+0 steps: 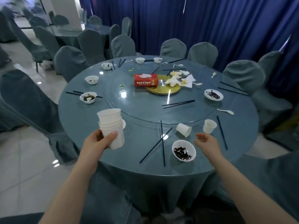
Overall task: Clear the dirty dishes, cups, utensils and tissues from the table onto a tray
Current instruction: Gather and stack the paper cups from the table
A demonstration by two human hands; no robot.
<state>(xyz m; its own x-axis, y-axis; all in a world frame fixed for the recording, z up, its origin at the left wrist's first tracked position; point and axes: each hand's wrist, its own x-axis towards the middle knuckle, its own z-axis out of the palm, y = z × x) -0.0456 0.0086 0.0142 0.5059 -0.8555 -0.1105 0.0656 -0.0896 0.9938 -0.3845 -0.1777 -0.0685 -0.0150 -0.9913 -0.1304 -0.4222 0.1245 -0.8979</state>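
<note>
My left hand (pixel 98 142) grips a stack of white paper cups (pixel 111 125) above the near left edge of the round table (pixel 137 156). My right hand (pixel 206 142) hovers open, fingers relaxed, just below two more cups: one lying on its side (pixel 184 129) and one upright (pixel 209 126). A dirty white bowl (pixel 184 150) sits between my hands. Black chopsticks (pixel 162 141) lie crossed beside it. Used tissues (pixel 181 80) are piled on the glass turntable. No tray is in view.
More dirty bowls (pixel 88 97) (pixel 213 94) ring the table, with white spoons (pixel 225 111) and other chopstick pairs (pixel 178 104). A red tissue box (pixel 146 80) stands at the centre. Covered chairs (pixel 32 101) surround the table; blue curtains hang behind.
</note>
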